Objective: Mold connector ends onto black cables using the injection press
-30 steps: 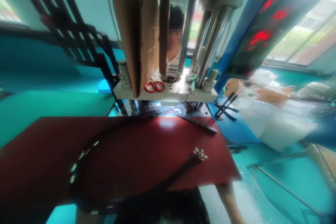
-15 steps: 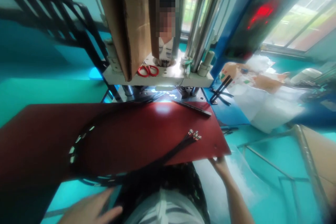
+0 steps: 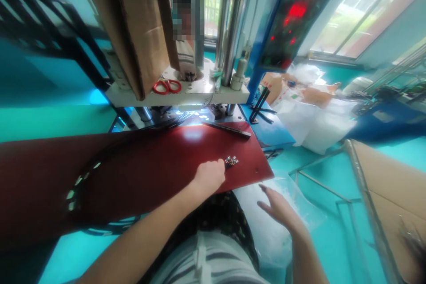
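Note:
My left hand (image 3: 210, 175) is closed around the black cable bundle near its end, over the right part of the dark red board (image 3: 179, 159). Shiny metal connectors (image 3: 232, 160) stick out just beyond its fingers. My right hand (image 3: 274, 203) hangs off the board's front right corner with fingers apart, above clear plastic sheeting, holding nothing. The rest of the black cables (image 3: 78, 182), with pale bands, curves round the board's left side and runs back to the press. A dark flat bar (image 3: 228, 129) lies at the board's back right.
Red-handled scissors (image 3: 167, 86) lie on the white press plate (image 3: 199, 95), beside upright cardboard (image 3: 143, 31). Black upright pieces (image 3: 261, 105) stand on a blue surface. White bags (image 3: 313, 120) and a cardboard box (image 3: 392, 191) are at the right. A person is behind the press.
My left hand has moved from the lower left onto the cable bundle and closed on it. My right hand has come off the board's edge. The camera view has shifted right.

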